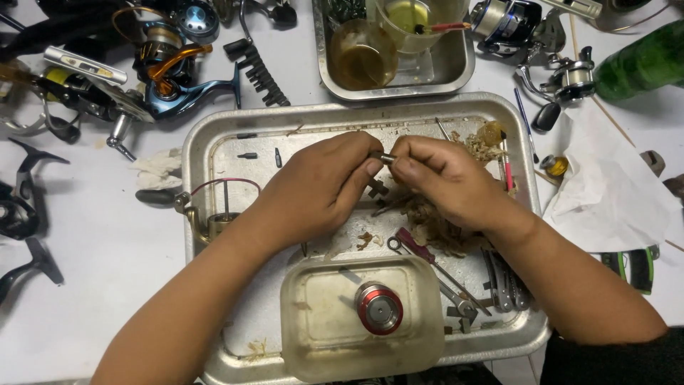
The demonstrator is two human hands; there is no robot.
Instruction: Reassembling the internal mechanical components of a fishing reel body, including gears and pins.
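My left hand (320, 187) and my right hand (445, 182) meet over a large metal tray (214, 146). Both pinch a small dark metal part (383, 157) between their fingertips, held just above the tray. Under the hands lie dirty scraps of tissue (427, 224) and small black pieces (377, 189). A clear plastic tub (313, 321) stands at the tray's near edge with a red-rimmed metal spool (379, 308) inside it.
A wrench and red-handled screwdriver (427, 260) lie in the tray's right part, a reel body (214, 221) at its left. A smaller metal tray (445, 68) with cups of liquid stands behind. Fishing reels (167, 60) crowd the left, more reels (570, 75), a green bottle (641, 64) and white paper (613, 192) the right.
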